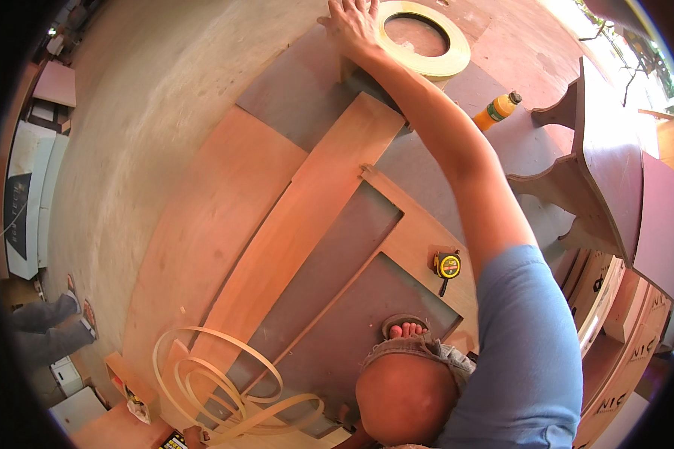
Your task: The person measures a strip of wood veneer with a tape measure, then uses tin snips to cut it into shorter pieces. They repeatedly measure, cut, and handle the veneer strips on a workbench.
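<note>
My right arm, in a blue sleeve, stretches far forward. Its right hand (352, 28) is open, fingers spread, beside the left rim of a large pale roll of edge banding (449, 56). At the lower edge, my left hand (195, 435) shows only in part. Its fingers look closed on a loose, looping strip of edge banding (258, 346); the grip itself is hard to see. A long, narrow wooden board (299, 206) runs diagonally between the hands. A yellow and black tape measure (447, 264) lies on a wooden panel (419, 224) near my right arm.
An orange bottle (497, 111) lies beyond my right forearm. On the right stands a panel piece with curved supports (565, 176), above stacked boards (621, 352). My bent knee (406, 396) and sandalled foot (406, 327) are close in. Another person's legs (52, 314) show at left.
</note>
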Tool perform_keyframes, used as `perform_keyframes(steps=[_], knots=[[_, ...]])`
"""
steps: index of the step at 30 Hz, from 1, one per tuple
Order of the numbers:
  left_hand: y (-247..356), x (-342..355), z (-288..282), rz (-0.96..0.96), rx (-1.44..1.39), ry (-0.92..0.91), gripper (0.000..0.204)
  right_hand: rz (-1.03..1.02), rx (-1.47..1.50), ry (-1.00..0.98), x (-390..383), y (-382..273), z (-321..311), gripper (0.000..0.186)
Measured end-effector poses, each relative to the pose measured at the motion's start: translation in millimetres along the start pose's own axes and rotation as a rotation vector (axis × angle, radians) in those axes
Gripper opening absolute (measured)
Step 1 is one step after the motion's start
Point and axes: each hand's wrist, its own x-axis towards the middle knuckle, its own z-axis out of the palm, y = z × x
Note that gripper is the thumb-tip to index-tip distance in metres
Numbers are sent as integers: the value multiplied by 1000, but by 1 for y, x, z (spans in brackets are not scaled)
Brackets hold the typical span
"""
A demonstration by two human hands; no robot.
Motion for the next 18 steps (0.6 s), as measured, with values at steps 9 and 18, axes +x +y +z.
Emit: perform_keyframes(steps=[9, 18], knots=[[6, 11, -10, 134, -33, -11, 26, -74, 239, -199, -104, 79, -126, 74], [19, 4, 0, 212, -116, -74, 19, 171, 163, -466, -60, 67, -85, 100]])
